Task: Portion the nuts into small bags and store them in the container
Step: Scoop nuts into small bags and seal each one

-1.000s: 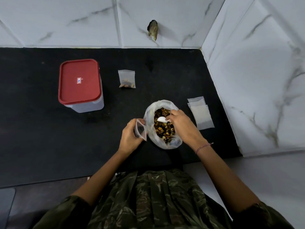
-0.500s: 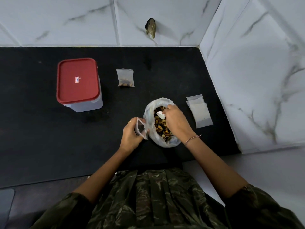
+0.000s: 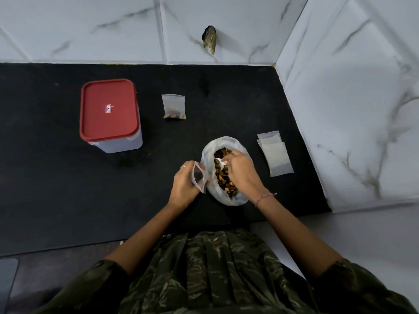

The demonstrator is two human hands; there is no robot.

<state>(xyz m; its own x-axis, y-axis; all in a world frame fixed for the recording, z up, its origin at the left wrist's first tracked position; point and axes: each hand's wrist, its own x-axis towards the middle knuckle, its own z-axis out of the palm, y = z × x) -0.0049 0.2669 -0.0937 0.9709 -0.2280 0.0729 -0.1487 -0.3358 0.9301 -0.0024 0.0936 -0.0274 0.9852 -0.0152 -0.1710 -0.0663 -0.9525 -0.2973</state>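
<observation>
A large clear bag of mixed nuts (image 3: 209, 152) stands open on the black counter (image 3: 68, 189). My right hand (image 3: 242, 173) reaches into it, gripping a small white spoon (image 3: 220, 161) among the nuts. Just left of the bag, my left hand (image 3: 184, 186) holds a small empty zip bag (image 3: 199, 176) with its mouth open toward the nuts. One filled small bag (image 3: 174, 107) lies farther back. A clear container with a red lid (image 3: 109, 113), closed, stands at the back left.
A stack of empty small bags (image 3: 274, 155) lies to the right of the nut bag, near the marble side wall (image 3: 351, 109). A tiled wall runs along the back. The counter's front edge is close to my body.
My right hand has pushed the spoon deeper into the nut bag, toward the left. My left hand keeps the small bag open in about the same place.
</observation>
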